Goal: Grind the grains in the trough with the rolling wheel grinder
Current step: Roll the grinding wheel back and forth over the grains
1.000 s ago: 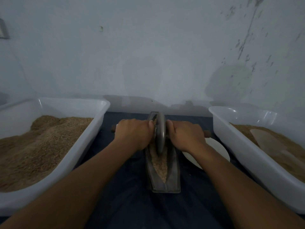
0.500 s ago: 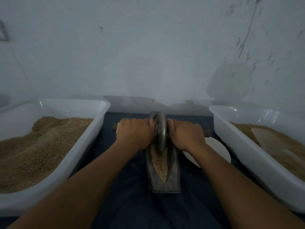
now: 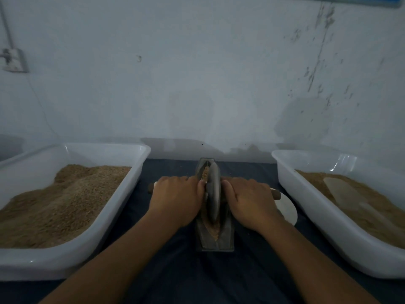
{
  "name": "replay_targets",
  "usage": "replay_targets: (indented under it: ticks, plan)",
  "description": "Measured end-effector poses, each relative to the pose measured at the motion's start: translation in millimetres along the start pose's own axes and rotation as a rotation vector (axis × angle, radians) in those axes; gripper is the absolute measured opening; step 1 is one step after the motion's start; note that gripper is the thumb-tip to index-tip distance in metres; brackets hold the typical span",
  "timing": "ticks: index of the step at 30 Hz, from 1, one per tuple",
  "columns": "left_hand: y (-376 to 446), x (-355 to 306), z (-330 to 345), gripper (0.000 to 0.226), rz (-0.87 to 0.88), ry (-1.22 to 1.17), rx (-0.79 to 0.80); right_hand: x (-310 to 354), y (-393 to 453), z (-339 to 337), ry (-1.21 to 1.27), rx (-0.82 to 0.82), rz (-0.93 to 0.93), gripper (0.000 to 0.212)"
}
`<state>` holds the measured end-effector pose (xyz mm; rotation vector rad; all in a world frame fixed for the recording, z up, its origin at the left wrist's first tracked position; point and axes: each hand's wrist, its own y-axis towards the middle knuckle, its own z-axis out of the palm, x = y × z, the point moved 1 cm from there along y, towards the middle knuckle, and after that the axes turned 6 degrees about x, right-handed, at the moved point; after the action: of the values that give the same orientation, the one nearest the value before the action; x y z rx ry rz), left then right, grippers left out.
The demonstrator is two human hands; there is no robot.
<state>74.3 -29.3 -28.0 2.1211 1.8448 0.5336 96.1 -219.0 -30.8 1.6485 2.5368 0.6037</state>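
A dark metal trough (image 3: pixel 226 238) lies lengthwise on the dark cloth in the middle, with tan grains (image 3: pixel 214 231) at its near end and more grains (image 3: pixel 205 173) at its far end. The grey rolling wheel (image 3: pixel 213 194) stands upright in the trough's middle, on a wooden axle handle (image 3: pixel 276 194) that sticks out on both sides. My left hand (image 3: pixel 177 200) grips the handle left of the wheel. On the other side, my right hand (image 3: pixel 252 202) grips the handle.
A white tub (image 3: pixel 122 207) heaped with brown grain stands on the left. Another white tub (image 3: pixel 306 207) on the right holds grain and a pale scoop (image 3: pixel 341 189). A white plate (image 3: pixel 287 209) lies under my right wrist. A wall rises just behind.
The wheel has rolled toward me along the trough with both hands on the handle, so grains now show at the far end and fewer at the near end.
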Motion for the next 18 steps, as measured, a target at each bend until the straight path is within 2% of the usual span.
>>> replay_targets:
  ticks: [5,11,18]
  plan:
    - [-14.5,0.5,-8.3,0.052,0.008,-0.088,-0.019,0.6,-12.6,-13.9,0.043,0.078,-0.069,0.047]
    - [-20.8,0.5,-12.7,0.051,0.027,-0.141,-0.040,5.7,-25.7,-24.6,0.001,0.038,-0.089,0.052]
    - [-28.9,4.9,-13.8,0.055,0.023,-0.174,-0.042,9.3,-25.7,-25.5,0.036,-0.011,-0.110,0.045]
